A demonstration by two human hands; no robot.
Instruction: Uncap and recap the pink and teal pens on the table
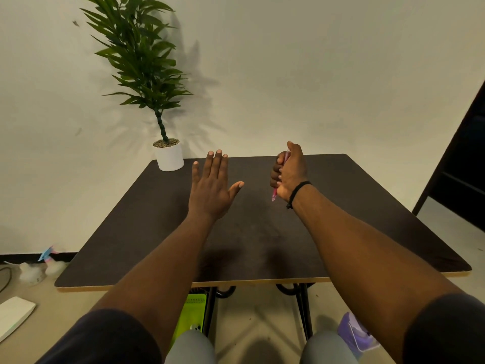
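White card or a box (14, 315) lies on the floor at far left, partly cut off by the frame, with a blurred spray bottle (49, 258) beyond it by the wall. A white potted plant (168, 156) stands on the dark desk (131, 232) at its far left corner. The left hand (212, 187) is held flat over the desk, fingers (216, 164) spread and empty. The right hand (288, 172), a black band at its wrist, is closed in a fist around the pink pen (274, 194); only its lower tip and a sliver near the thumb show, so the cap cannot be made out. No teal pen is visible. Under the desk, a green crate (193, 311) and a purple object (354, 332) are half hidden.
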